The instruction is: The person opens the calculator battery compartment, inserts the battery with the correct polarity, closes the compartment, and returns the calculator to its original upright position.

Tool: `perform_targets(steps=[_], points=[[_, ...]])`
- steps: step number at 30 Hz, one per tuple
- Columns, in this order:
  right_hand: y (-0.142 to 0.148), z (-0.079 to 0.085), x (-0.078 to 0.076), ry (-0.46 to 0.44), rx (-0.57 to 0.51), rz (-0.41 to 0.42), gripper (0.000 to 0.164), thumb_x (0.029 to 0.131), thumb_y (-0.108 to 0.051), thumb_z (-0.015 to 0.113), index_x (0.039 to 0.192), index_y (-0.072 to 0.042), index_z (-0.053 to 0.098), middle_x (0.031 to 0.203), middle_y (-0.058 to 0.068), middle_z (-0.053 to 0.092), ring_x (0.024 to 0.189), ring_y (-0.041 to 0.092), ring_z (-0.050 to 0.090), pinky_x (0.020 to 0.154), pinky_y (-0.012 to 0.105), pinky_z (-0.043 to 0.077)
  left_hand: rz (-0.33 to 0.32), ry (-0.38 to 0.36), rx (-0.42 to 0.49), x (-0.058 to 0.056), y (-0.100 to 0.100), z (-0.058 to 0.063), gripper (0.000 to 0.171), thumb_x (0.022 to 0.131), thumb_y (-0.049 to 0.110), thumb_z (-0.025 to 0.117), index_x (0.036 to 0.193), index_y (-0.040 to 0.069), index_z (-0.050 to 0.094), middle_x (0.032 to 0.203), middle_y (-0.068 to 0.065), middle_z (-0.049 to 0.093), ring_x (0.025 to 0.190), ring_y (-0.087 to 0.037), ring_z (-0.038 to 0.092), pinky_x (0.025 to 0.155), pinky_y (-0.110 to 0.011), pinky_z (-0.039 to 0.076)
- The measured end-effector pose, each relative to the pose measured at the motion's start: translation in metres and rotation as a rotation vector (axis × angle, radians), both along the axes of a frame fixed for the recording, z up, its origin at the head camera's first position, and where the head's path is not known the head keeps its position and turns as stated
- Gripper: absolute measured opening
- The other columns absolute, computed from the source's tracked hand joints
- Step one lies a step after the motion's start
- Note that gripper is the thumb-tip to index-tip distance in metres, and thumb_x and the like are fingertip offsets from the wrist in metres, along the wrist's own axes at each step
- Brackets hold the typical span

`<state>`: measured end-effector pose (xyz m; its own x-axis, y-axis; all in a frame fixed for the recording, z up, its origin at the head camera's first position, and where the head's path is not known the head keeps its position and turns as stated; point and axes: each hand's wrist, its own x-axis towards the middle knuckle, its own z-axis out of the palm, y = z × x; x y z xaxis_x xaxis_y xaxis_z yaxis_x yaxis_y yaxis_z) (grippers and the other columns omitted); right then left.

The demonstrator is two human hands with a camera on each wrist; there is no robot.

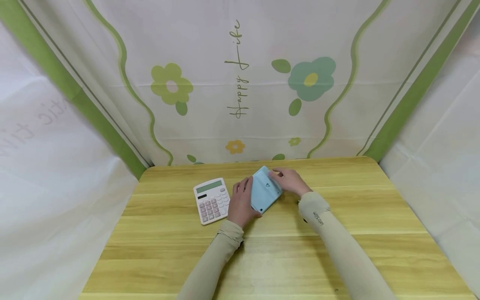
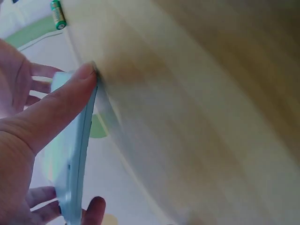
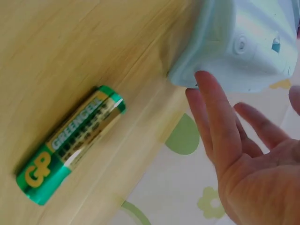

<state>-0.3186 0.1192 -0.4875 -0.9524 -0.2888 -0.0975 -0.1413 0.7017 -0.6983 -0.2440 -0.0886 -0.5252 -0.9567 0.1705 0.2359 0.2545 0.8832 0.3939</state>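
Left hand (image 1: pixel 241 204) grips light-blue rectangular plastic device (image 1: pixel 263 193); right hand (image 1: pixel 290 181), fingers apart, touches it. Green-and-gold cylindrical battery (image 3: pixel 70 146) reads "GP GREENCELL".

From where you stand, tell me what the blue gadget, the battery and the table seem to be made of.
Blue gadget: probably plastic, smooth with a soft sheen and moulded-looking edges. Battery: likely metal under a glossy printed wrap, judging by its shiny green and gold surface. Table: wood or wood-look laminate; grain shows, but I can't tell which.
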Motion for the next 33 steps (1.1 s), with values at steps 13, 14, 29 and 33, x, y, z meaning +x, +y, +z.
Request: perform_targets(steps=[13,14,29,33], points=[[0.0,0.007,0.005,-0.077,-0.076,-0.099,0.078,0.105,-0.067,0.035,0.152,-0.007,0.05,0.141,0.026,0.059,0.108,0.037,0.069,0.078,0.043,0.064,-0.097,0.049,-0.028,0.01,0.003,0.01,0.124,0.066,0.011,0.099,0.166,0.022,0.026,0.168,-0.002,0.035,0.12,-0.03,0.057,0.095,-0.041,0.058],[0.0,0.007,0.005,-0.084,-0.082,-0.105,0.081,0.104,-0.07,0.035,0.151,-0.007,0.051,0.142,0.026,0.058,0.109,0.038,0.069,0.079,0.043,0.064,-0.106,0.066,-0.037,0.011,0.004,0.01,0.123,0.067,0.01,0.099,0.166,0.022,0.027,0.167,-0.002,0.036,0.119,-0.029,0.058,0.094,-0.04,0.059],[0.004,0.019,0.016,-0.161,-0.292,-0.222,0.062,0.107,-0.043,0.05,0.149,0.002,0.048,0.137,0.027,0.057,0.115,0.037,0.066,0.094,0.049,0.06,-0.323,0.357,-0.174,0.016,0.004,0.01,0.101,0.075,-0.001,0.09,0.16,0.023,0.042,0.159,0.004,0.049,0.107,-0.02,0.063,0.079,-0.025,0.061],[0.008,0.021,0.016,-0.132,-0.302,-0.251,0.05,0.106,-0.032,0.052,0.137,0.007,0.058,0.119,0.024,0.065,0.095,0.027,0.071,0.091,0.048,0.061,-0.391,0.425,-0.244,0.016,0.005,0.01,0.087,0.085,-0.005,0.08,0.159,0.024,0.044,0.158,0.006,0.05,0.097,-0.015,0.061,0.069,-0.019,0.056]])
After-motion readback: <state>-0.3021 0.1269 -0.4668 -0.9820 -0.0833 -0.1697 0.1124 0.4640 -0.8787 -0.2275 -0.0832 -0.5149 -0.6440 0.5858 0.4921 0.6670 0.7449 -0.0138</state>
